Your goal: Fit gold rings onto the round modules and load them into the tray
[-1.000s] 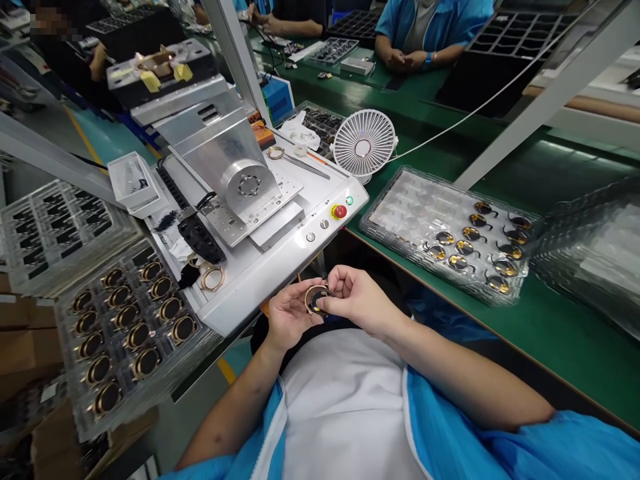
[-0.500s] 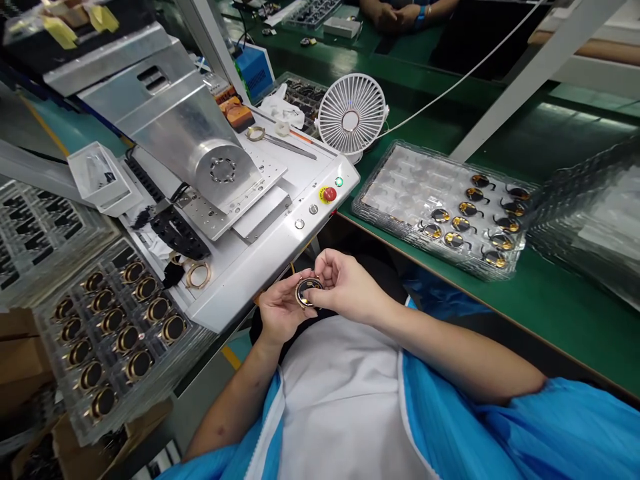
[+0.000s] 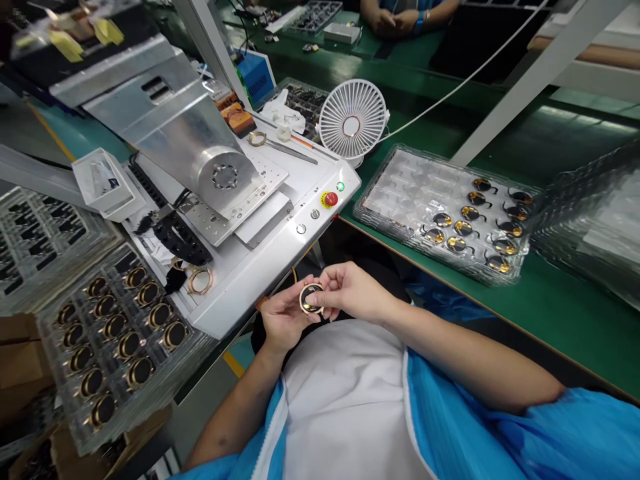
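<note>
Between my two hands, just above my lap, is a round watch case point(image 3: 311, 298) with a gold rim and a dark inside showing gold patches. My left hand point(image 3: 283, 315) grips it by the left and lower edge, fingers behind it. The thumb of my right hand point(image 3: 350, 293) presses on the inner face, while its other fingers curl at the right edge. To the left, a clear tray point(image 3: 120, 373) holds rows of similar gold-rimmed watch cases. On the right, a clear tray point(image 3: 400, 190) carries several round black-and-gold parts with short flex tails point(image 3: 470, 213).
A white machine point(image 3: 280, 247) with a metal head, a red stop button point(image 3: 331, 199) and a bare gold ring frame point(image 3: 199, 281) stands at front left. Beyond are tweezers point(image 3: 293, 151) and a white fan point(image 3: 351, 123). Another person's hands point(image 3: 395, 21) rest across the green bench.
The watch case and both hands have shifted slightly right and down in view, and the case's face is turned more towards me. My right thumb stays on its inner face.
</note>
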The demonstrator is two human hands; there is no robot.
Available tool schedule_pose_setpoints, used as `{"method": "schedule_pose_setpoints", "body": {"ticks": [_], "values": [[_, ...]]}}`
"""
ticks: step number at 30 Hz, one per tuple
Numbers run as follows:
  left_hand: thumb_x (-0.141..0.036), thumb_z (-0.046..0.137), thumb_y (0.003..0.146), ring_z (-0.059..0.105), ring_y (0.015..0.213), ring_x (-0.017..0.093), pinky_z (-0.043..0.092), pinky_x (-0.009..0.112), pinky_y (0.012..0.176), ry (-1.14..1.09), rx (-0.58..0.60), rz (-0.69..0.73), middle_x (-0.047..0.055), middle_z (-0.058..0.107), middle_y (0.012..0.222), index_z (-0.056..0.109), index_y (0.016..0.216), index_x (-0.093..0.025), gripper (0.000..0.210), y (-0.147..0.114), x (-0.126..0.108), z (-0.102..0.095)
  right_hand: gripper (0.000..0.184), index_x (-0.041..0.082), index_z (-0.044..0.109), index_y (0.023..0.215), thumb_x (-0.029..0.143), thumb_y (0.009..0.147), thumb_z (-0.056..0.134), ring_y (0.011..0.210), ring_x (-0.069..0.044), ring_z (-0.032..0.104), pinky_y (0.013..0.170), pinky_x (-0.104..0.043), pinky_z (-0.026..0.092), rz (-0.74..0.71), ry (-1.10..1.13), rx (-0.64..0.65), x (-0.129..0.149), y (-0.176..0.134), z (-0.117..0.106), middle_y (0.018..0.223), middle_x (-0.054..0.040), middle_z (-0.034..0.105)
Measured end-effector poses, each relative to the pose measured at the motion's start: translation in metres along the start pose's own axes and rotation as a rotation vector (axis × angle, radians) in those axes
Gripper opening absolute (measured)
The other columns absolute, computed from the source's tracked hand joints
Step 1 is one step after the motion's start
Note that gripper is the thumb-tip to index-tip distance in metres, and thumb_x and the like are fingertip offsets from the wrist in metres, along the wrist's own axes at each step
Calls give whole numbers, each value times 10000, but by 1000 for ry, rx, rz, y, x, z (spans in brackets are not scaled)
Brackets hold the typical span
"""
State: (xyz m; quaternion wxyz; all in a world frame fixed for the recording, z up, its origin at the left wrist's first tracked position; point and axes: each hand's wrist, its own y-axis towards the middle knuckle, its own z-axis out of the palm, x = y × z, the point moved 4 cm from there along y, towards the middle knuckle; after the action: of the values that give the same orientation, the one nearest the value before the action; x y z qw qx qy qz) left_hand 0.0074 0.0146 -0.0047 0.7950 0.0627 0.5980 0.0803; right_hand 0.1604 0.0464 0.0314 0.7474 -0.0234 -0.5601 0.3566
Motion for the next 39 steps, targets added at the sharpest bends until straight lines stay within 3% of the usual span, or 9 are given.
{"method": "schedule_pose_setpoints", "body": {"ticks": [6,10,12,16,20,24,28,30,39], "values": [[-283,974,636,787,1036,299,668,426,904,19,16,-16,104,793,1168,795,1136,-304,532,-3,0,0,612,185,493,645,538,532,980,406,-116,604,380,-190,513,-23,85,-2,-12,5,5,521,-1,667],[-367,922,728,768,1101,284,642,409,950,-49,-123,-28,101,787,1215,779,1176,-298,476,5,-3,-7,599,172,559,695,515,492,1006,441,-135,632,383,-197,528,-60,-74,15,11,29,6,532,-7,669],[-376,879,787,753,1138,285,618,422,995,-95,-163,-48,100,785,1228,762,1196,-282,436,9,-10,-10,604,174,584,756,507,493,1014,427,-130,614,355,-194,505,-102,-131,-45,33,50,-2,545,0,669],[-369,782,886,765,1099,304,655,445,894,-103,-118,-128,94,743,1269,717,1204,-276,338,13,-25,-13,465,205,543,795,493,747,906,343,-105,504,301,-205,432,-233,-88,-321,79,92,-21,494,35,606],[-266,890,765,790,909,214,663,328,778,33,-128,-67,87,771,1173,721,1215,-258,481,12,-36,-19,392,212,505,705,359,840,842,310,-89,437,295,-206,379,-258,-102,-368,99,112,-20,449,40,561],[-191,936,672,794,928,239,670,344,802,190,-171,46,146,793,1160,694,1289,-196,663,12,-43,-18,418,205,520,684,407,774,875,321,-71,436,322,-183,361,-323,-108,-318,95,87,-12,463,50,563],[-169,901,711,764,1107,280,638,389,975,406,-176,165,158,770,1241,623,1402,-191,745,12,-50,-11,435,180,589,691,471,674,912,337,-85,481,336,-182,367,-270,-184,-49,71,43,4,503,12,630],[-165,881,738,757,1126,280,638,381,981,476,-166,212,150,760,1270,586,1447,-202,769,12,-52,-8,427,172,604,692,460,661,919,344,-88,497,346,-179,384,-202,-209,12,57,27,9,515,5,645],[-151,834,794,763,1117,253,651,353,961,575,-127,273,121,755,1291,537,1493,-233,763,8,-54,0,431,167,598,662,444,641,928,363,-87,523,351,-170,403,-118,-216,-12,40,18,16,540,-8,669]]}}
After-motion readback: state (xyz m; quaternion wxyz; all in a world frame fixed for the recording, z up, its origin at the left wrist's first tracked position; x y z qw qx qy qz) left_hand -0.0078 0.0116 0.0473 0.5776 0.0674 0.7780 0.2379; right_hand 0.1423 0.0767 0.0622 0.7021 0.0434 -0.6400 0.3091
